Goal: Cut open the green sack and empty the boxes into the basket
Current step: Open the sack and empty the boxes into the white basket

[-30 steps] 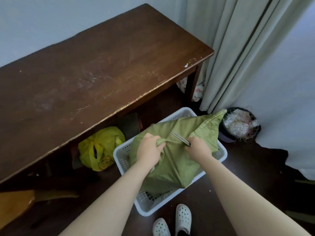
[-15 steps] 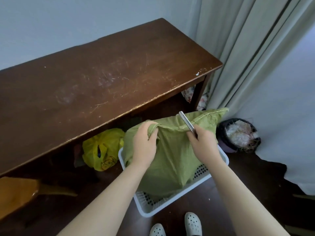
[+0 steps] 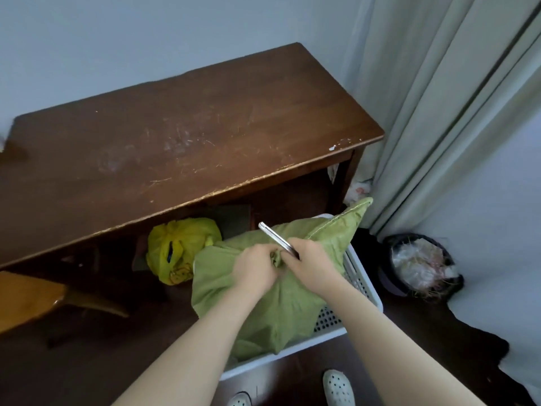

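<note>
Both hands meet on a bunched knot of the sack (image 3: 272,303), which lies in the white basket (image 3: 364,291) on the floor. The left hand (image 3: 254,269) is clenched on the gathered cloth; the right hand (image 3: 310,265) is closed round a slim metal blade (image 3: 276,238) that points up and left, away from the knot. A yellow bag (image 3: 181,247) sits under the brown surface (image 3: 181,153), a bin (image 3: 421,265) by the curtain (image 3: 445,112). Both forearms reach forward, converging.

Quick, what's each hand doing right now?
Left hand: closed, pinching a fold of the sack.
Right hand: closed around the knife, at the same fold.
</note>
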